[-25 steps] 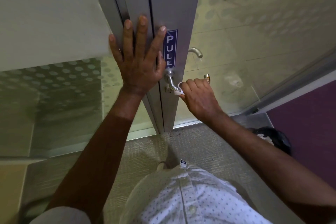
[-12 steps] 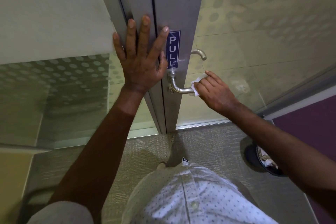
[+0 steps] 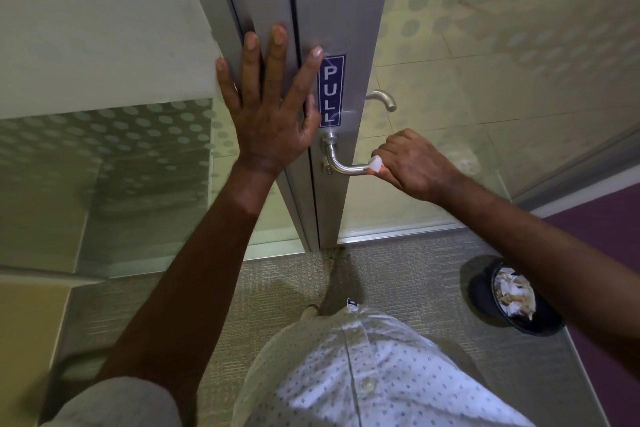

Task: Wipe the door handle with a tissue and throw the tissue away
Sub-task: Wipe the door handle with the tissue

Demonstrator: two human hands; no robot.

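Note:
A steel lever door handle [image 3: 341, 163] juts from the grey metal door frame [image 3: 346, 10], under a blue PULL sticker [image 3: 331, 90]. My right hand [image 3: 414, 166] is closed around the handle's outer end with a white tissue [image 3: 375, 164] wrapped inside the grip; only a small corner of tissue shows. My left hand [image 3: 273, 107] lies flat, fingers spread, against the frame just left of the handle. A black waste bin [image 3: 485, 298] with crumpled paper inside stands on the floor at lower right.
A second handle [image 3: 382, 99] shows behind the frosted glass door [image 3: 502, 62]. Dotted glass panelling [image 3: 104, 166] fills the left. Beige carpet [image 3: 398, 274] lies underfoot, with purple flooring [image 3: 609, 225] at the right. My patterned shirt [image 3: 363, 374] fills the bottom.
My right hand slid outward along the handle from near the bend to its end, and now grips it in a fist. My left hand stayed flat on the frame.

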